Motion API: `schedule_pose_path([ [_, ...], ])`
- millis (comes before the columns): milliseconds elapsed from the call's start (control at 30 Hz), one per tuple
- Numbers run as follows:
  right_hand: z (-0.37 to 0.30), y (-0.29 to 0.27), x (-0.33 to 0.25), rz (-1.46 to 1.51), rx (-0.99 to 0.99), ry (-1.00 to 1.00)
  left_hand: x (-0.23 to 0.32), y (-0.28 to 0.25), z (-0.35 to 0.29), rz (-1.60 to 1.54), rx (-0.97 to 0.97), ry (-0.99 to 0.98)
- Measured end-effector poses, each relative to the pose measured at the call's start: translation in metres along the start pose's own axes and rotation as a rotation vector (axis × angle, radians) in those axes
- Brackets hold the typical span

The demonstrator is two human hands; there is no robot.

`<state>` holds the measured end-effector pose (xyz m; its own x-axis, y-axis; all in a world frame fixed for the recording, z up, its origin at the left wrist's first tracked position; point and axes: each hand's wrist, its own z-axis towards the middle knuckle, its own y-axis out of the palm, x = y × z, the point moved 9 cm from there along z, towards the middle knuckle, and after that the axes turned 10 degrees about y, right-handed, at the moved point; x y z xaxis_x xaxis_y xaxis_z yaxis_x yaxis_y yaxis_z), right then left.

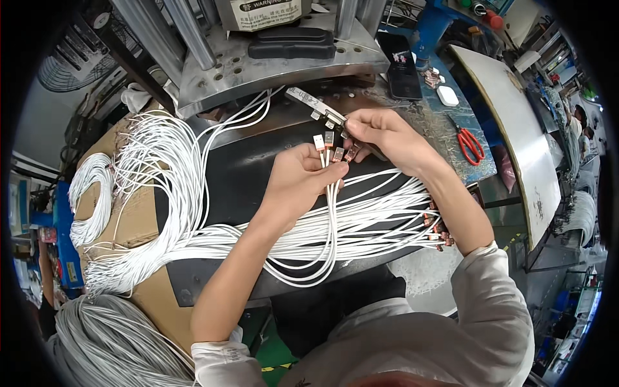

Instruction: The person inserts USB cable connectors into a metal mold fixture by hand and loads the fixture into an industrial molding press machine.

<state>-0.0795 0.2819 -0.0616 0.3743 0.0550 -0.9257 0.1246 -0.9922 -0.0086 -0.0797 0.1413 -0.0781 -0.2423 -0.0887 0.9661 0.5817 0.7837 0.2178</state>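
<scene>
My left hand is closed round several white cables, thumb on top. Their USB plugs stick up past the fingers, some silver and some with coppery sides. The cables hang from this hand and loop over the bundle below. Between the thumb and fingers of my right hand is the lower end of a slim metal bar with handwriting on it. Small metal pieces jut from the bar's near edge, just above the plugs. My right fingertips are partly hidden behind the bar and plugs.
White cables lie across a black mat, ending in coppery plugs at right. Another cable pile covers cardboard at left. A steel press plate stands ahead. Red-handled pliers, a phone and a white case lie right.
</scene>
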Motion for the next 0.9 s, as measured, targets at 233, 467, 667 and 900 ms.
schedule_pose_path([
  [233,-0.008,0.010,-0.004,0.056,-0.009,0.039,0.003,0.000,-0.002,-0.019,0.024,-0.016],
  [467,-0.012,0.014,-0.006,0.049,-0.036,0.052,0.003,-0.005,-0.003,-0.057,0.080,0.041],
  [667,-0.015,0.018,-0.010,-0.040,-0.052,0.019,0.003,-0.004,-0.004,-0.073,0.053,-0.017],
  [900,-0.017,0.017,-0.010,-0.035,-0.060,0.049,0.002,-0.005,-0.006,-0.070,0.069,0.041],
])
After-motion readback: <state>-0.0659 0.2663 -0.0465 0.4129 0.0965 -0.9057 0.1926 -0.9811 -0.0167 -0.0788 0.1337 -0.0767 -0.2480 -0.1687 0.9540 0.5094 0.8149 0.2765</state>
